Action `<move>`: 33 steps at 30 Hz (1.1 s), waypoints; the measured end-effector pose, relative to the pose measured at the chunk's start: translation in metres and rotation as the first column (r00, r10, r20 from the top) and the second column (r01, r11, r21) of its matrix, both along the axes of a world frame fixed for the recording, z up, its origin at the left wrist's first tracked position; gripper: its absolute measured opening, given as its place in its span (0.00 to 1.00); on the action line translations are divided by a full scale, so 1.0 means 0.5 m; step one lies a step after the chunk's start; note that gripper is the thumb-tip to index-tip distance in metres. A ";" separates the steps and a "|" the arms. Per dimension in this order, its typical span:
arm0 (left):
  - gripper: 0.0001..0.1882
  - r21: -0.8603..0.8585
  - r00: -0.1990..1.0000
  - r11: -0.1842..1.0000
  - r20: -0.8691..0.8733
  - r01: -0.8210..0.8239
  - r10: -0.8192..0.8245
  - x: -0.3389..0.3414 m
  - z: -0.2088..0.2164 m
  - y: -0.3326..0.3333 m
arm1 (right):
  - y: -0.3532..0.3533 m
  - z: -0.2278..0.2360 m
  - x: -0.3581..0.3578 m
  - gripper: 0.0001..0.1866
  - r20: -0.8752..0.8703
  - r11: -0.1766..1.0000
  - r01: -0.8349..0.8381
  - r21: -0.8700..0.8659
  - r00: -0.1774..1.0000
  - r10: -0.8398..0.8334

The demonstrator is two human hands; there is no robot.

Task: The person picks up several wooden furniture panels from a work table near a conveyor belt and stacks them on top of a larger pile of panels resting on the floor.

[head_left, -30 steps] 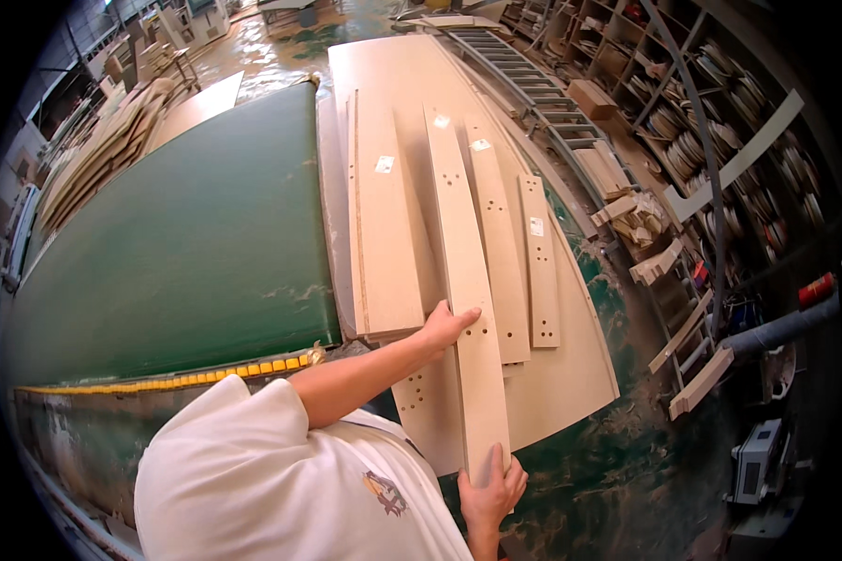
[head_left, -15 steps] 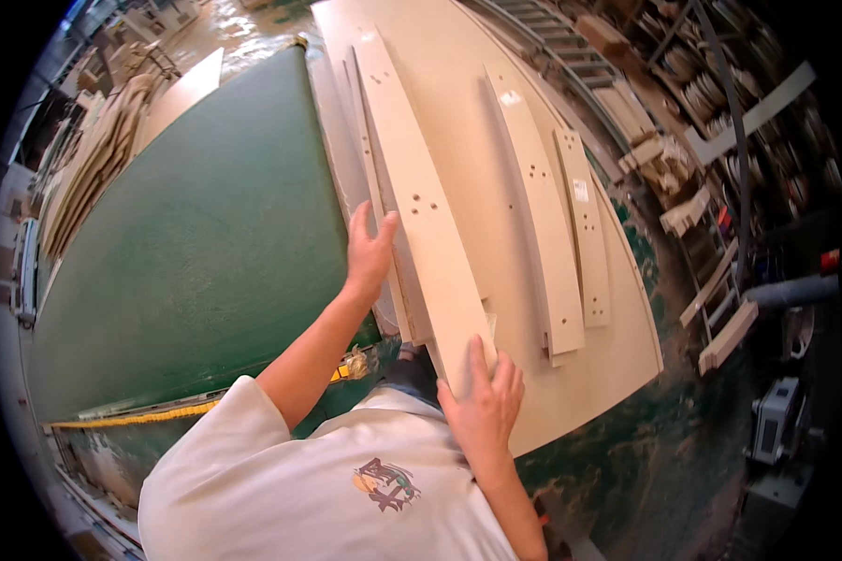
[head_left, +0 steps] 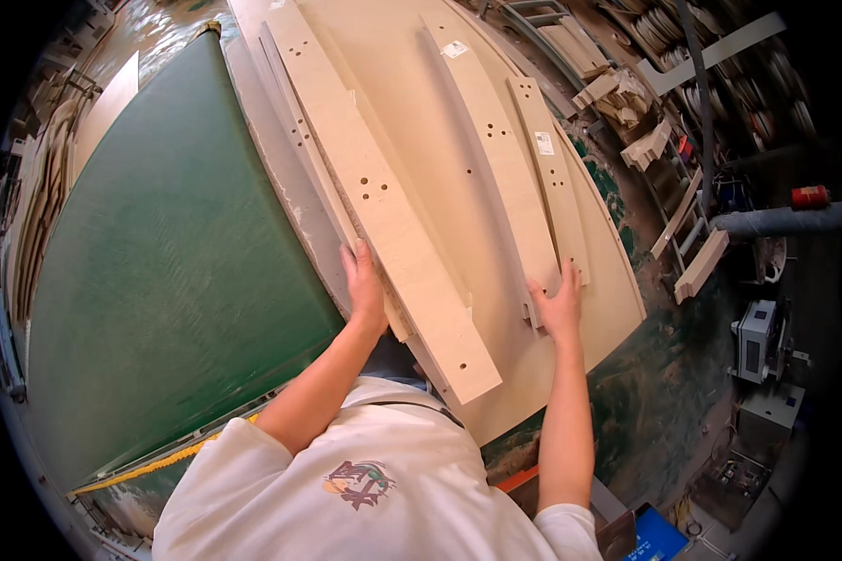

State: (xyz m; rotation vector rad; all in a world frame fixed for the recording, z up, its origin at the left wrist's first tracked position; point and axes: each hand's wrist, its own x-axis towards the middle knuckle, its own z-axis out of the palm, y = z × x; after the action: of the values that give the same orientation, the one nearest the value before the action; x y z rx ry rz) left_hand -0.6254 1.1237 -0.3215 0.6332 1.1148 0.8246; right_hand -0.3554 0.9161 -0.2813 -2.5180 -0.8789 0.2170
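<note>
A long pale wooden board (head_left: 388,210) with drilled holes lies lengthwise in front of me, over other strips that show along its left edge. My left hand (head_left: 365,292) rests against that edge near the close end, fingers stretched and apart. To the right lies a second long board (head_left: 489,150) with a white label, and beside it a shorter labelled board (head_left: 547,159). My right hand (head_left: 558,307) is at the near ends of these two, thumb and fingers spread over the wood. Its palm hides part of the second board's end.
All the boards lie on a large pale wooden sheet (head_left: 421,252) with a curved right edge. A green surface (head_left: 178,252) spans the left, with a yellow strip (head_left: 154,467) along its near edge. A rack with wood offcuts (head_left: 622,93) and a grey box (head_left: 756,341) stand at right.
My right hand has left the near end of the first board and moved right to the second and shorter boards. My left hand remains at the first board's left edge. The view has shifted right.
</note>
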 end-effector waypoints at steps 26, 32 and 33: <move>0.17 -0.088 0.331 0.472 -0.600 0.877 -0.728 -0.171 0.014 -0.334 | -0.282 -0.050 -0.064 0.35 -0.523 0.995 0.064 0.082 0.852 -0.012; 0.42 0.139 0.239 0.206 -0.292 0.969 -0.926 -0.015 0.004 -0.484 | -0.370 -0.011 -0.117 0.33 -0.585 0.998 0.046 0.046 0.811 -0.010; 0.44 0.090 0.251 0.236 -0.224 0.967 -0.942 0.009 0.002 -0.506 | -0.384 -0.009 -0.123 0.33 -0.607 0.998 0.033 0.051 0.795 0.005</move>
State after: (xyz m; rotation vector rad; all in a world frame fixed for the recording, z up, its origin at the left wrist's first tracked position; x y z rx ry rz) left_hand -0.6209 0.8705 -0.3206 1.3878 0.4971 -0.2467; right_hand -0.4169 0.7242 -0.2860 -2.1704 -0.5815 0.9245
